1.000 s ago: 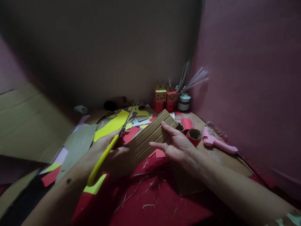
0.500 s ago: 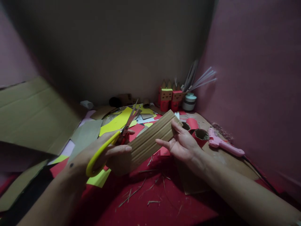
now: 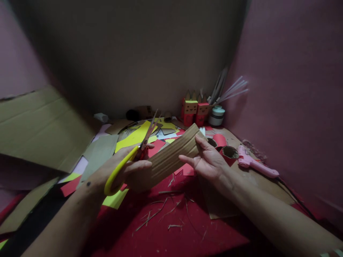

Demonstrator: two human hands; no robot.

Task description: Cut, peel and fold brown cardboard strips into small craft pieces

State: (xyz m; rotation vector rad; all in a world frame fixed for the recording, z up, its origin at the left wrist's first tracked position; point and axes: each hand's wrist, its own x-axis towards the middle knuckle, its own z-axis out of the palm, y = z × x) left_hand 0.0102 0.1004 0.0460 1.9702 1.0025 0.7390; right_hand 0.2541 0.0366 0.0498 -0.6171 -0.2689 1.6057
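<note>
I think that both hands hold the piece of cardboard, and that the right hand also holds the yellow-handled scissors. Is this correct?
Not quite: the yellow-handled scissors are in the left hand, not the right hand, as the head view shows. Both hands do hold the piece of cardboard.

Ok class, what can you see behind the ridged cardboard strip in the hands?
Beyond the strip show red paper, yellow paper and, by its right end, red tubes. Whatever it directly covers cannot be seen.
</note>
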